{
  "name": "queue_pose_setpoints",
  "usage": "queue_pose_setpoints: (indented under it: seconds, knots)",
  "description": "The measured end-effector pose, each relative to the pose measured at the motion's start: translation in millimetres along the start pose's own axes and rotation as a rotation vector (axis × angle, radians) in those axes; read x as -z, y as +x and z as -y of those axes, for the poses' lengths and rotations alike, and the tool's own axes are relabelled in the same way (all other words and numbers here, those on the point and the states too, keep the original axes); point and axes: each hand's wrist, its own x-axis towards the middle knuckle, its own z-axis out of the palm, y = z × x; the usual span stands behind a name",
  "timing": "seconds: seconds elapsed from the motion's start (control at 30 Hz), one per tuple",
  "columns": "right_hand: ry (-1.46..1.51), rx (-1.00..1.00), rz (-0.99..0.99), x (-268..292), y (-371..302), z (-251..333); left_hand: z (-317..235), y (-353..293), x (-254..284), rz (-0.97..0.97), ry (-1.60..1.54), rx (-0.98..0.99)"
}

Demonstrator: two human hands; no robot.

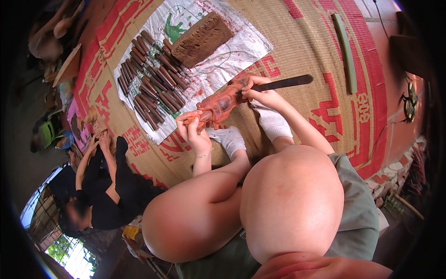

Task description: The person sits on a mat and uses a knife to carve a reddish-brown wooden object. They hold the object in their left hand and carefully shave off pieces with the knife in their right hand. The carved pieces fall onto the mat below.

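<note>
A reddish-brown wood carving (223,104) with rounded, sculpted forms lies at a slant above my feet. My left hand (190,126) is closed round its lower left end. At its upper right end, my right hand (261,93) grips a carving tool with a long, flat, dark handle (290,83). That handle points out to the right, and the tool's working tip is hidden by my fingers and the carving. Several wooden-handled carving chisels (158,81) lie in rows just beyond my left hand.
A rough brown block (202,39) rests with the chisels on a white plastic sack (248,44). Beneath is a red-patterned woven mat (297,51), with a green strip (344,53) at right. Another person (107,186) sits at left, hands on a pale object. My knees are raised in front.
</note>
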Motion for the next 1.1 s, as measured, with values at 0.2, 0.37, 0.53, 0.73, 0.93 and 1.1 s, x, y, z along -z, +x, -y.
queue_pose_setpoints:
  seconds: [0.2, 0.37, 0.53, 0.73, 0.93, 1.1]
  knots:
    - [-0.027, 0.030, -0.103, 4, -2, -11, -1, -2, 0, -0.021, -0.011, 0.005]
    - [-0.053, 0.050, -0.012, -6, -1, -8, -1, 0, -2, -0.028, -0.013, 0.022]
    - [-0.150, 0.201, -0.186, 4, -3, -25, -5, -3, -6, -0.009, 0.009, 0.004]
    - [-0.023, -0.035, -0.161, -13, -10, -18, -4, -2, -6, -0.020, -0.015, 0.011]
    - [0.049, 0.110, -0.167, -14, -8, -6, 1, -3, 3, 0.025, 0.021, -0.006]
    - [0.087, -0.001, -0.214, -12, -10, -22, -2, -4, -2, -0.006, -0.010, 0.026]
